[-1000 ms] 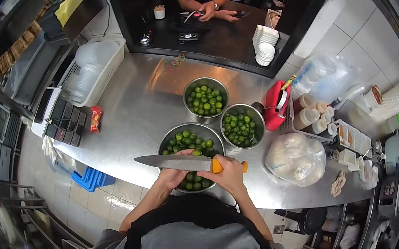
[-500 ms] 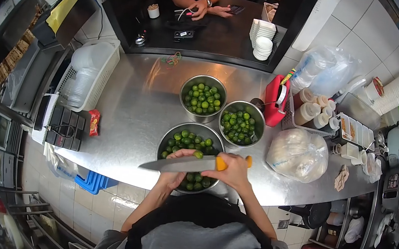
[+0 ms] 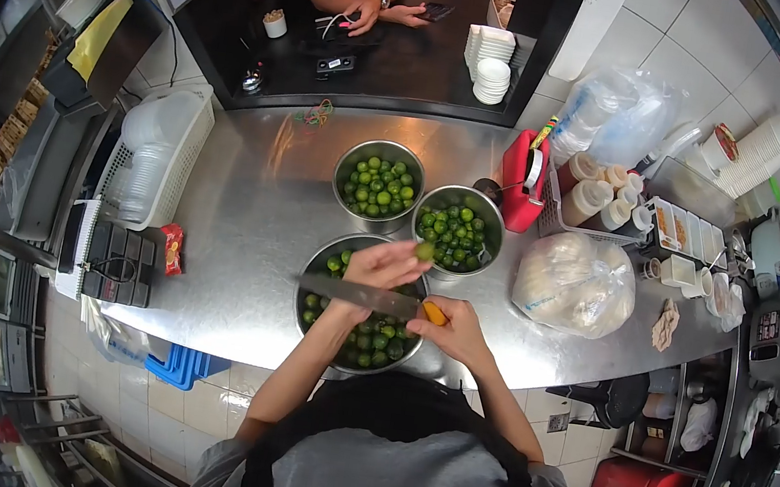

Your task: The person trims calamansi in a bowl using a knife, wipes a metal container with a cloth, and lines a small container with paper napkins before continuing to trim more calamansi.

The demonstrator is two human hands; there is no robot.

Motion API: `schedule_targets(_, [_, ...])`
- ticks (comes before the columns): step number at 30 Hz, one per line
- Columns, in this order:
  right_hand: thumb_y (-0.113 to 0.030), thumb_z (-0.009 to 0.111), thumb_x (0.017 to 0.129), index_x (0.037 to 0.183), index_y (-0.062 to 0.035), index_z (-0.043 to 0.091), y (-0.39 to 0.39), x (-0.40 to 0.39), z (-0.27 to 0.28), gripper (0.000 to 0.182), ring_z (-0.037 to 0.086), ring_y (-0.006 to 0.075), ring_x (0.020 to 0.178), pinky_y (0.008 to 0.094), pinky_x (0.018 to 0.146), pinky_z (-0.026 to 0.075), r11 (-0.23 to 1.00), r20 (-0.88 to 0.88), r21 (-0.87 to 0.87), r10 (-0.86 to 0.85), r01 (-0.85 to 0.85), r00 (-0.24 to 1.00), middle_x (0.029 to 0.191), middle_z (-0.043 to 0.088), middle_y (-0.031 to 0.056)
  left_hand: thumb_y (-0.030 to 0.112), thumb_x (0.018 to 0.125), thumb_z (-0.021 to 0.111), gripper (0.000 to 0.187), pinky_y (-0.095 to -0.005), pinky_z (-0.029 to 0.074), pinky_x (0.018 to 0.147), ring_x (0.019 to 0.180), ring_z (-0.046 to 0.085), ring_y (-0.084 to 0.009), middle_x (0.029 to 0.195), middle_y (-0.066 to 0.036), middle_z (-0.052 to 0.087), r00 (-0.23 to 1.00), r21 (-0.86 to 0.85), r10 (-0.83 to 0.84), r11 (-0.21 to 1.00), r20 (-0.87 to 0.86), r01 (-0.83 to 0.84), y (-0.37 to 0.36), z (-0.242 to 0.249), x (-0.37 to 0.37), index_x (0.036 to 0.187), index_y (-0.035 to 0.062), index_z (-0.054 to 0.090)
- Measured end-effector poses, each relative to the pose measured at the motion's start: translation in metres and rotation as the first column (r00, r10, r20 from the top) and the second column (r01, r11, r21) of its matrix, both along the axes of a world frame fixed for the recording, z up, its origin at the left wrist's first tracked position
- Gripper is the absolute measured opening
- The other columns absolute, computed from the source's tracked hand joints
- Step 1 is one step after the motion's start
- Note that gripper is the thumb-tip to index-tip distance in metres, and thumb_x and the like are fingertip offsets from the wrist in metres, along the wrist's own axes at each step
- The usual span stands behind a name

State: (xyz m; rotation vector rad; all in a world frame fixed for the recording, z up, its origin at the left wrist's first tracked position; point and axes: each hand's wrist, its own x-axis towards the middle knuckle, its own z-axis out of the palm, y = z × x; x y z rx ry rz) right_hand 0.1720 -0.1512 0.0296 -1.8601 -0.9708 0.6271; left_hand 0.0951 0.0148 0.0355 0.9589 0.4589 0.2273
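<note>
My left hand (image 3: 385, 268) is over the front steel bowl (image 3: 300, 303), its fingers stretched toward the right bowl. A small green lime (image 3: 424, 251) is at its fingertips, slightly blurred, and seems pinched there. In my right hand (image 3: 457, 335) is a large knife (image 3: 359, 295) with a yellow handle, its broad blade pointing left across the front bowl and my left wrist. That bowl contains many limes, partly hidden by the hands and blade. Behind it, a back bowl (image 3: 337, 194) and a right bowl (image 3: 496, 258) are also filled with limes.
On the right stand a bag of white food (image 3: 577, 284), a red container (image 3: 522, 184) and sauce bottles (image 3: 585, 202). A white basket of lids (image 3: 188, 143) and a red packet (image 3: 172, 249) lie left. Beyond the counter, a person's hands (image 3: 366, 12) hold a phone.
My left hand has moved up and forward from the front bowl toward the right bowl, with the lime at its fingertips. The knife remains in my right hand. The view has shifted slightly.
</note>
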Motion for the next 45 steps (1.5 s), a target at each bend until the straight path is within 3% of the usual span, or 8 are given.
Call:
schedule_targets(3, [-0.046,0.066,0.078,0.067,-0.002,0.061,-0.005,0.003,-0.009,0.045,0.049,0.0151,0.05,0.0293,0.05,0.039,0.995,-0.173,0.085,-0.042,0.057,0.984,0.053,0.052,0.0055,-0.003,0.076,0.065,0.041,-0.031,0.052,0.081,0.102,0.059,-0.0223,0.119,-0.012,0.055,0.996,0.35,0.016,0.936,0.089,-0.046,0.004,-0.007,0.011,0.116,-0.0017,0.054])
schedule_targets(7, [-0.042,0.059,0.085,0.067,-0.001,0.061,-0.016,0.013,-0.002,0.045,0.045,0.0084,0.053,0.0266,0.049,0.036,0.992,-0.372,0.07,-0.074,0.108,0.925,0.053,0.048,-0.0005,-0.002,0.068,0.068,0.028,-0.0356,0.048,0.081,0.094,0.055,-0.0313,0.106,-0.011,0.055,0.997,0.937,0.042,0.348,-0.06,0.042,0.024,-0.012,-0.009,0.095,0.0055,0.063])
schedule_targets(9, [-0.041,0.056,0.087,0.066,-0.0008,0.06,-0.019,0.015,0.0,0.046,0.044,0.0075,0.053,0.0261,0.049,0.034,0.994,-0.417,0.012,-0.093,0.107,0.904,0.053,0.047,-0.0021,-0.001,0.066,0.069,0.021,-0.0373,0.045,0.083,0.093,0.051,-0.0307,0.097,-0.01,0.054,0.985,0.983,0.025,0.074,-0.173,0.171,0.022,-0.02,-0.02,0.086,0.0052,0.065])
schedule_targets(14, [-0.035,0.067,0.08,0.071,-0.0003,0.061,-0.012,0.008,-0.007,0.036,0.049,0.0082,0.056,0.0259,0.052,0.039,0.997,-0.251,-0.04,-0.075,0.067,0.965,0.058,0.052,0.0016,0.017,0.06,0.078,0.025,-0.0389,0.04,0.088,0.102,0.043,-0.0264,0.102,-0.007,0.047,0.861,0.856,-0.003,-0.114,-0.508,0.504,0.001,-0.032,-0.03,0.082,0.0115,0.068])
schedule_targets(17, [-0.025,0.071,0.077,0.077,0.0009,0.062,-0.01,0.002,-0.013,0.027,0.056,0.0101,0.062,0.0259,0.059,0.045,0.998,-0.273,0.022,-0.052,0.06,0.961,0.066,0.061,0.0056,0.013,0.062,0.076,0.023,-0.0379,0.045,0.082,0.096,0.049,-0.0265,0.096,-0.008,0.05,0.917,0.903,0.037,-0.163,-0.398,0.398,-0.003,-0.031,-0.037,0.083,0.0102,0.067])
schedule_targets(20, [-0.018,0.07,0.075,0.082,0.0017,0.063,-0.007,0.001,-0.021,0.022,0.061,0.012,0.068,0.0264,0.065,0.048,0.997,-0.272,0.022,-0.061,0.069,0.96,0.073,0.065,0.0083,0.011,0.071,0.072,0.024,-0.0325,0.049,0.072,0.085,0.059,-0.021,0.093,-0.007,0.058,0.953,0.887,-0.078,0.351,-0.293,0.301,0.004,-0.027,-0.045,0.094,0.0082,0.066])
schedule_targets(23, [-0.017,0.069,0.075,0.084,0.0018,0.064,0.001,-0.005,-0.018,0.022,0.062,0.0131,0.068,0.0273,0.065,0.048,0.997,-0.265,0.033,-0.053,0.064,0.963,0.074,0.066,0.009,0.009,0.08,0.067,0.026,-0.0263,0.049,0.062,0.077,0.064,-0.015,0.092,-0.008,0.064,0.971,0.274,-0.209,0.933,-0.117,0.234,0.002,-0.02,-0.058,0.105,0.0028,0.062])
schedule_targets(45, [-0.011,0.065,0.074,0.08,0.0024,0.061,0.013,-0.018,-0.021,0.015,0.064,0.0147,0.068,0.0272,0.063,0.048,0.996,-0.291,0.082,-0.004,0.029,0.957,0.071,0.065,0.0093,-0.005,0.08,0.062,0.03,-0.0247,0.052,0.078,0.085,0.065,-0.0149,0.092,-0.011,0.066,0.994,0.317,-0.106,0.942,-0.042,0.114,-0.016,-0.031,-0.075,0.11,-0.0036,0.058])
